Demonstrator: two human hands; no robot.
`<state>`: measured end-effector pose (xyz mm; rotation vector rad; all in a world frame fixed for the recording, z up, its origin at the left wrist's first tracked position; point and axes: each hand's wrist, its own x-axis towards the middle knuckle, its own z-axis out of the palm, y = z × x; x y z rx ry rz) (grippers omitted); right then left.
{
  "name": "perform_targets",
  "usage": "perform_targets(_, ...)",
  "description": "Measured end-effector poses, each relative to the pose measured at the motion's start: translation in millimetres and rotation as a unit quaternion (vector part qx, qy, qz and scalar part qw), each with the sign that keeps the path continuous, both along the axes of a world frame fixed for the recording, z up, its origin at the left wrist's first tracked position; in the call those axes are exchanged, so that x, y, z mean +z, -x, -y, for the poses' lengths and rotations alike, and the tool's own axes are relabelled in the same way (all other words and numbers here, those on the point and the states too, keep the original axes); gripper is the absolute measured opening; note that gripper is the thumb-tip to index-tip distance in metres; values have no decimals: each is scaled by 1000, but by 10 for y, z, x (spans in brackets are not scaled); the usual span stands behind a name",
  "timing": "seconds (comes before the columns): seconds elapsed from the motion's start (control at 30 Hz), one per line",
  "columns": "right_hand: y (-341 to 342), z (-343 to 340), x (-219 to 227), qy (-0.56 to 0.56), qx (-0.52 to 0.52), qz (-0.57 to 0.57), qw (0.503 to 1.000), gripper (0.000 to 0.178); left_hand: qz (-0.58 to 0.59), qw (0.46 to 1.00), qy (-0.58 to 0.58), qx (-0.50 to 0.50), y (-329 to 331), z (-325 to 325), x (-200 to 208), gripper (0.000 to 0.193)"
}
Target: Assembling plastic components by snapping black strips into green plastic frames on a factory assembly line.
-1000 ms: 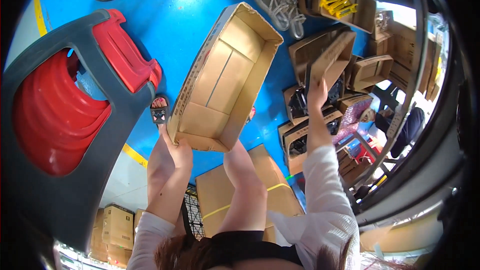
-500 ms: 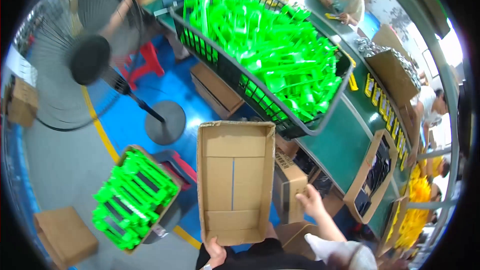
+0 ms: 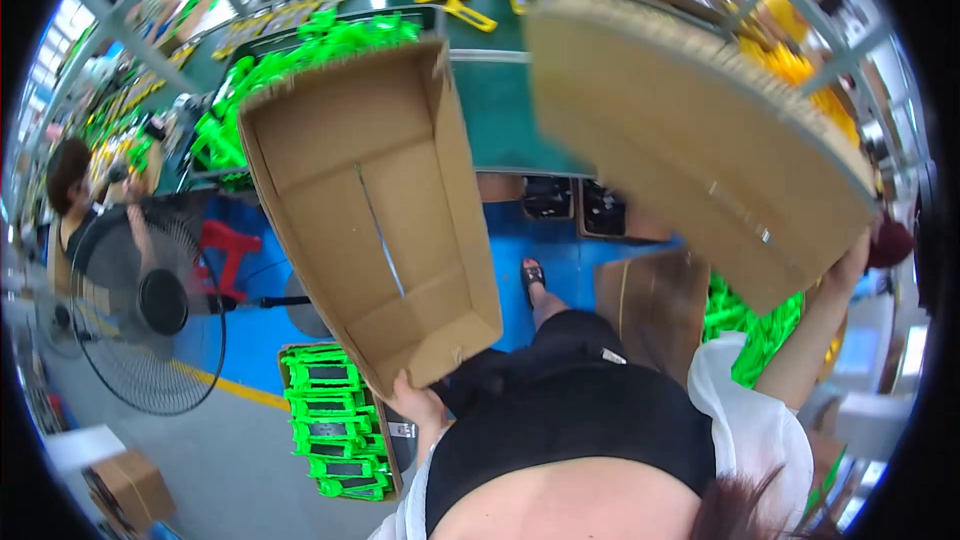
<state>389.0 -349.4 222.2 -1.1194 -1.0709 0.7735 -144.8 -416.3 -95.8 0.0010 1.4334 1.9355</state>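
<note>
An empty cardboard box (image 3: 345, 230) tilts in front of me, its inside facing me and a pale strip running down its bottom. My left hand (image 3: 418, 405) is closed on that box's near edge. To the right, a second cardboard box (image 3: 690, 160) is raised at a slant and smeared by motion. My right hand (image 3: 850, 262) grips it by its near right corner, fingers partly hidden. What the second box contains, if anything, does not show. Next to my left hand stands a carton of green plastic frames with dark panels (image 3: 335, 425).
Loose green plastic parts (image 3: 300, 60) lie heaped beyond the first box, by a green worktable (image 3: 500, 120) carrying yellow tools (image 3: 458, 10). A standing fan (image 3: 160, 300) is at left, near a red stool (image 3: 228, 255). More green parts (image 3: 750, 330) lie below my right arm.
My view has swung to the right. The empty box in my left hand has tilted. My right hand, beside a carton with nothing in it before, now holds a raised cardboard box.
</note>
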Motion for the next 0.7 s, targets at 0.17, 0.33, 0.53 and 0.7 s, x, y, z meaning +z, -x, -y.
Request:
perform_targets(0.17,46,-7,-9,50,-129,229,964,22,66,941,-41,-329,-616,-1323,670,39)
perform_targets(0.33,-734,-615,-1197,174,-64,480,858,19,187,913,38,-359,-1566,-2267,300,34)
perform_targets(0.53,-1610,-799,-2729,369,37,573,731,27,156,922,170,-312,-1753,-2761,-386,31)
perform_targets(0.7,-1317,-1686,-2679,259,-141,397,869,23,110,898,202,-376,-1742,-2733,-98,20)
